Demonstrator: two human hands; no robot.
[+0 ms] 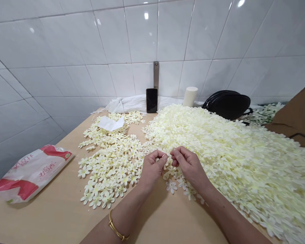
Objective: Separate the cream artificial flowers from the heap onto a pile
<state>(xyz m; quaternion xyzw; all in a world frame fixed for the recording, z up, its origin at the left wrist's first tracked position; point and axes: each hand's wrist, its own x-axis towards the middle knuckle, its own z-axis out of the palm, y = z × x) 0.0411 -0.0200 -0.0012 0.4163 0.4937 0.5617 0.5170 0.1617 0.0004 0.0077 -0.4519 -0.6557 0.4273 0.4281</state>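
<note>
My left hand [153, 166] is closed in a pinch, thumb against forefinger, above the front edge of the flowers. Just to its right, my right hand [189, 166] also pinches, with its fingertips pointing toward the left hand's. Whatever sits between the fingertips of either hand is too small to make out. Under and around the right hand spreads a large heap of pale cream artificial flower heads [234, 159]. Left of my left hand lies a smaller, flatter pile of similar flowers [114, 166]. One loose blossom [171, 186] rests on the table below the hands.
A red and white tissue pack [32, 173] lies on the wooden table [58, 217] at the left. White paper [111, 123] tops the smaller pile. Along the tiled wall stand a phone [151, 100], a cream cylinder [190, 97] and a black bag [227, 104]. Brown cardboard [295, 115] is at right.
</note>
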